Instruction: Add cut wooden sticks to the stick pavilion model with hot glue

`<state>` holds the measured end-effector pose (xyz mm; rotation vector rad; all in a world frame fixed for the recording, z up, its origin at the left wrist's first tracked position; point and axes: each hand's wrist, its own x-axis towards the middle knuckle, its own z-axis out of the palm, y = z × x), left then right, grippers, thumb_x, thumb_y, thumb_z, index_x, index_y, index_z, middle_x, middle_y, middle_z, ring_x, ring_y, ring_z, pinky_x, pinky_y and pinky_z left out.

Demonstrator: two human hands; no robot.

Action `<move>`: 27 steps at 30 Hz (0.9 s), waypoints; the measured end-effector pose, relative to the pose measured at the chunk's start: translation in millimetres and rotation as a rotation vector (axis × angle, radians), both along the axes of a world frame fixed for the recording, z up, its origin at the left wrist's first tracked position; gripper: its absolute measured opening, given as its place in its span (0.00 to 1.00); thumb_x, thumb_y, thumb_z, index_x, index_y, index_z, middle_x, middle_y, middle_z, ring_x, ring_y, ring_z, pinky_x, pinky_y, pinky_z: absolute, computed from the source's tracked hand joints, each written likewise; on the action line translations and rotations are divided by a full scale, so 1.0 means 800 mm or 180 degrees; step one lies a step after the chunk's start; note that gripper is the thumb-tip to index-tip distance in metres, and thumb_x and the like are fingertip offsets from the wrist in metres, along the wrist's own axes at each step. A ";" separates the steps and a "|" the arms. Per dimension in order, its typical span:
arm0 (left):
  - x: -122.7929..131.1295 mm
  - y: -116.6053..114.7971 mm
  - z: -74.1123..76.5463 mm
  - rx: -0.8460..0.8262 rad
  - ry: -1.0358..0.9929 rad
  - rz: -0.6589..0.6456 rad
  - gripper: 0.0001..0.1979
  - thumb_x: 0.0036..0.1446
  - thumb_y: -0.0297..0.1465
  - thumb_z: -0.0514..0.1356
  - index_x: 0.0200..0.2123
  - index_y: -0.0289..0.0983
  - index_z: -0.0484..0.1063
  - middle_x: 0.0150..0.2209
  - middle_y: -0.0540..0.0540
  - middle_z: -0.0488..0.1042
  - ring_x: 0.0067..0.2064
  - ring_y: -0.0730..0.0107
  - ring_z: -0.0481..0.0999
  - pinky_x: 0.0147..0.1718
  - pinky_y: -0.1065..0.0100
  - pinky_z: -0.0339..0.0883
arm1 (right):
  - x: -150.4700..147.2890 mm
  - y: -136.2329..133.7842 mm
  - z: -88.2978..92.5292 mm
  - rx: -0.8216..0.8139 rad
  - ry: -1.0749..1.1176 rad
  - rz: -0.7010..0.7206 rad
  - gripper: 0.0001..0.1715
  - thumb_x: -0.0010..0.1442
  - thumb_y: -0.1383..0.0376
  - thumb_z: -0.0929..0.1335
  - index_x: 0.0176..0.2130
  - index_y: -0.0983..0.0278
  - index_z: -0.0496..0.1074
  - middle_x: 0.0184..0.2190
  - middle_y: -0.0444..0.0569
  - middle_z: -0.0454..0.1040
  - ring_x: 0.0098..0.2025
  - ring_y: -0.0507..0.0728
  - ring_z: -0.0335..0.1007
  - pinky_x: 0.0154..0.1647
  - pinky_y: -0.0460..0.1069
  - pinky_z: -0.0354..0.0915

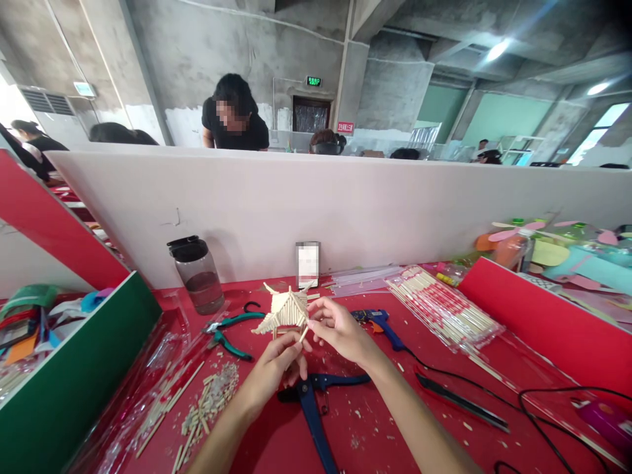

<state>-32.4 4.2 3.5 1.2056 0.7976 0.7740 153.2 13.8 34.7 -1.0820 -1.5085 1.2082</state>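
Between my hands, above the red tabletop, is a small pale wooden stick model (289, 308) with a pitched roof shape and pointed corners. My left hand (284, 359) is closed on its underside, fingers pinched near a short stick. My right hand (333, 329) pinches the model's right corner between thumb and fingers. Just below my hands lies a blue-handled cutter (311, 401). To the left rest teal-handled pliers (230, 329), and to the right a blue glue gun (378, 322) with a black cable.
Cut stick pieces (210, 401) are heaped at left. Bagged wooden sticks (444, 306) and a black-and-red utility knife (459, 398) lie at right. A water bottle (197, 276) stands by the white partition (247, 204). Green (93, 388) and red (543, 329) dividers flank the table. A person (234, 118) is beyond.
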 end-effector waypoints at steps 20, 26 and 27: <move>-0.024 0.005 0.014 -0.0053 0.0566 -0.0178 0.10 0.56 0.38 0.59 0.28 0.38 0.67 0.18 0.54 0.70 0.19 0.74 0.63 0.22 0.71 0.51 | -0.015 -0.140 -0.021 -0.0426 -0.2907 -0.0036 0.67 0.39 0.49 0.80 0.70 0.62 0.57 0.70 0.66 0.53 0.71 0.82 0.43 0.67 0.72 0.46; -0.034 0.010 0.012 0.0177 0.0772 -0.0145 0.18 0.58 0.46 0.61 0.26 0.39 0.65 0.18 0.56 0.63 0.22 0.75 0.57 0.24 0.70 0.48 | -0.024 -0.143 -0.038 -0.0158 -0.3305 -0.0313 0.45 0.52 0.65 0.69 0.68 0.69 0.62 0.65 0.69 0.63 0.66 0.78 0.57 0.67 0.70 0.47; -0.036 0.012 0.013 0.0210 0.0776 -0.0174 0.19 0.57 0.46 0.61 0.26 0.38 0.65 0.18 0.56 0.62 0.22 0.75 0.56 0.24 0.69 0.48 | -0.020 -0.142 -0.036 -0.0195 -0.3229 -0.0360 0.44 0.53 0.65 0.68 0.67 0.68 0.62 0.64 0.68 0.64 0.66 0.77 0.57 0.67 0.68 0.49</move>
